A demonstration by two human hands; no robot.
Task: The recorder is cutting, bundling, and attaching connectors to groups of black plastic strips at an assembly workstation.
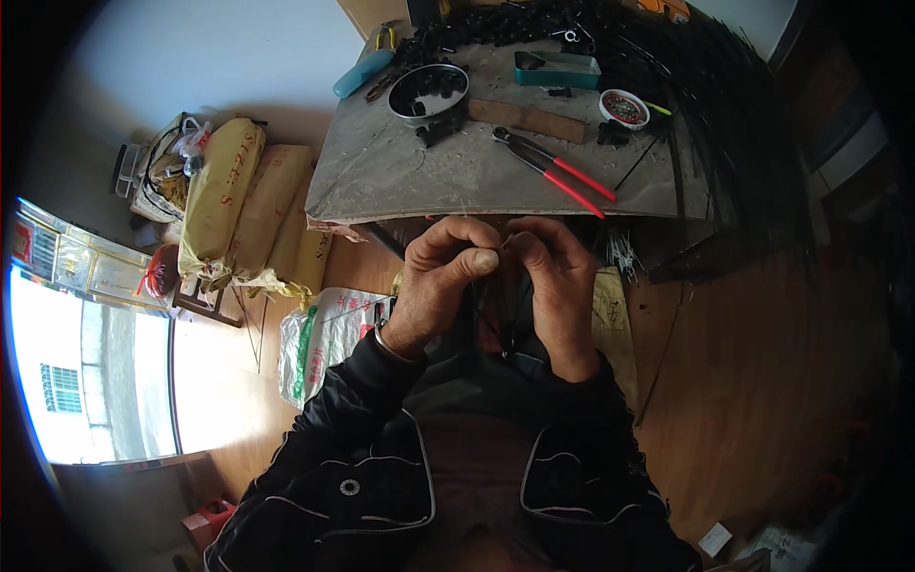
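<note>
Just in front of the table's near edge, my left hand (429,286) and my right hand (560,296) meet, thumbs and fingertips pinched together. Something very small and thin seems to be between the fingertips, but its kind is hidden. Closest to my hands on the table (381,176) lies a pair of pliers with red handles (570,184), its jaws pointing away to the left. Behind it is a flat brown strip of wood (529,121). A round metal bowl (419,120) with black parts sits to the left, and a small white dish (603,107) of tiny metal pieces to the right.
A teal tray (583,80) stands farther back, near a heap of black parts (496,27). Long black rods (729,114) hang over the table's right side. Yellow-handled pliers (386,38) lie at the back left. Full sacks (224,186) and a white plastic bag (334,329) are on the left.
</note>
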